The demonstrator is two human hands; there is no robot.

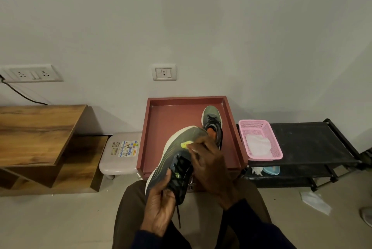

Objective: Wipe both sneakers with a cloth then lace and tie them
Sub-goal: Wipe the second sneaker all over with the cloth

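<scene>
Head view looks down on a seated person. The left hand (161, 202) has its grip curled round the heel end of a grey-green mesh sneaker with a white sole (175, 146). Its thumb lies over the tongue, and the shoe is held above the lap with the toe toward 12 o'clock. The right hand (209, 166) pinches a small yellow-green cloth (184, 144) in its fingertips and presses it on the upper near the toe. A dark lace end hangs loose toward 6 o'clock.

The second grey-green sneaker with an orange lining (212, 122) lies on the red tray-topped counter (173, 115), at 1 o'clock from the first and apart from both hands. At 3 o'clock a pink plastic basket (254, 122) holding a white rag (257, 145) sits on a black rack (310, 140).

Wiping the first shoe looks to be the step in hand, so the task seems early. The next move likely calls for turning the shoe in the left grip to bring the sole edge and far side under the cloth. The heel hold should stay firm so the pressing does not tip the toe down.
</scene>
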